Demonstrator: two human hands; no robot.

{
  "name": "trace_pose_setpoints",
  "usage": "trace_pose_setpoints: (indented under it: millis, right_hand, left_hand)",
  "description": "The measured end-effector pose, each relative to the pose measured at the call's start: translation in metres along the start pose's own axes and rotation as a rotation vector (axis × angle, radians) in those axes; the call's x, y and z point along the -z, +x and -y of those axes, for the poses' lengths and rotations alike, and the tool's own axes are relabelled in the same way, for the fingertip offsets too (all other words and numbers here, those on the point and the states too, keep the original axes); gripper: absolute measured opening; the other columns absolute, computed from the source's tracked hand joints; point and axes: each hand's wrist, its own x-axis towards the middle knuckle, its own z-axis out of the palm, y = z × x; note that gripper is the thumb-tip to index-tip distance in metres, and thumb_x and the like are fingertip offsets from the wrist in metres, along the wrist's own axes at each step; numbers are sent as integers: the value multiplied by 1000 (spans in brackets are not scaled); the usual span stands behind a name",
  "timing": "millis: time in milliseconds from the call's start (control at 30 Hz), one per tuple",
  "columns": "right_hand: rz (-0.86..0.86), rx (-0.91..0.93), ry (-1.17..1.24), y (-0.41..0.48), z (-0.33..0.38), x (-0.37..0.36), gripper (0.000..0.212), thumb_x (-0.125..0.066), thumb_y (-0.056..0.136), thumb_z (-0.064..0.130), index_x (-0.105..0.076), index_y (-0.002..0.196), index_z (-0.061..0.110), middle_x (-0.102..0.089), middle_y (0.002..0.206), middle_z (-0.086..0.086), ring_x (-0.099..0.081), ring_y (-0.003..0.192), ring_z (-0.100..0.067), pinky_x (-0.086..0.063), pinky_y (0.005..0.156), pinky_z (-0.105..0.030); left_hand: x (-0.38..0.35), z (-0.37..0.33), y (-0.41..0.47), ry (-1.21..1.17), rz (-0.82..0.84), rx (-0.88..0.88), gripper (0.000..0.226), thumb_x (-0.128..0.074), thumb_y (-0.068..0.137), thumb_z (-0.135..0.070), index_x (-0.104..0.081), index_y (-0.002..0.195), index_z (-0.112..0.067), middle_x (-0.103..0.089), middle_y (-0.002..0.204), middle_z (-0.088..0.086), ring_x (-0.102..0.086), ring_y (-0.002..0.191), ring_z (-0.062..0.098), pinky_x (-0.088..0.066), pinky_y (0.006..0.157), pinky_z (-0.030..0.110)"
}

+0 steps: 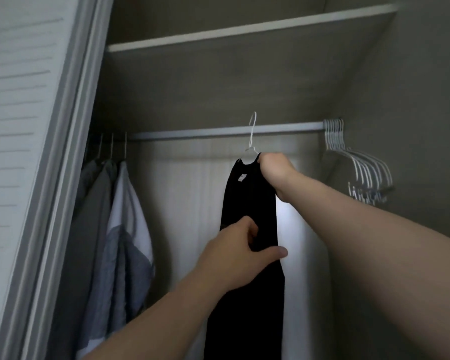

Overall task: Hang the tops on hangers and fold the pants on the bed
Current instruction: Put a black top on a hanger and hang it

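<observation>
A black top (pixel 250 193) hangs on a white hanger (pixel 252 133) whose hook rises in front of the grey closet rail (pixel 192 132); I cannot tell whether the hook sits on the rail. My right hand (pixel 274 170) grips the hanger's right shoulder together with the top's fabric. Lower down, my left hand (pixel 239 253) pinches the black top at mid height, thumb across its front. The garment falls straight down past the bottom of the view.
Three garments, grey and white, (pixel 115 216) hang at the rail's left end. Several bare white hangers (pixel 359 165) are bunched at the right end. A shelf (pixel 244 29) runs above the rail. The white sliding door (pixel 24 126) stands on the left.
</observation>
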Motion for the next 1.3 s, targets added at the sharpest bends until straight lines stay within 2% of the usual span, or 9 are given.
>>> trace_pose_setpoints:
  millis: [133,267,467,600,700,867,1000,1100,1300]
  right_hand:
    - [-47,-29,53,40,3,-10,18,-43,96,14,-57,87,8,-58,81,-11,-56,71,-26,-40,64,-29]
    - [-51,-90,64,70,-8,-20,31,-41,89,9,-63,108,-2,-68,103,-24,-68,92,-37,-45,70,-37]
    - [-56,-139,81,86,-43,-28,26,-49,92,14,-63,107,-1,-61,87,-18,-61,73,-29,-43,59,-31]
    - [-51,-50,70,73,-50,-35,10,-59,86,18,-56,86,9,-63,90,-21,-62,72,-31,-49,58,-31]
    - [-18,48,-63,56,-54,-37,17,-61,82,21,-48,71,14,-62,81,-16,-59,64,-28,-46,47,-25]
    - [50,173,-412,24,-54,-49,31,-62,83,28,-42,103,13,-53,89,-6,-62,70,-28,-57,53,-39]
    - [-58,392,-723,8,-49,-59,27,-53,90,24,-33,102,12,-40,74,-2,-41,60,-17,-29,48,-30]
    - [-25,451,-684,3,-40,-68,18,-49,93,18,-36,100,8,-43,74,-5,-42,60,-20,-27,48,-30]
    - [54,530,-489,4,-34,-102,14,-48,97,19,-43,99,5,-50,73,-8,-50,61,-24,-36,49,-34]
  left_hand:
    - [-16,5,29,234,-72,-46,41,-64,85,-55,-35,84,-27,-53,86,-9,-56,80,20,-42,69,37]
    - [-16,20,53,252,-92,-49,22,-58,95,-36,-45,93,-18,-58,95,0,-60,89,26,-48,77,38]
    - [-13,51,63,305,-72,-29,15,-56,95,-29,-46,90,-18,-58,87,0,-57,76,24,-38,60,33]
    - [-11,66,62,308,-21,-1,11,-55,95,-27,-46,93,-20,-61,93,3,-61,81,26,-43,61,34]
    - [-6,76,60,328,-17,13,13,-55,94,-28,-45,94,-19,-62,97,8,-62,87,32,-50,70,39]
    - [7,88,51,374,-19,41,14,-55,93,-27,-45,96,-19,-64,99,10,-62,90,35,-54,78,47]
    - [22,100,37,435,-5,70,15,-58,92,-27,-45,95,-21,-64,95,6,-63,91,34,-54,76,44]
    - [38,108,26,488,21,97,24,-62,92,-29,-40,83,-27,-59,92,2,-61,91,31,-51,73,40]
    - [78,117,11,562,19,163,13,-61,94,-29,-53,101,-20,-65,100,5,-64,94,28,-55,82,45]
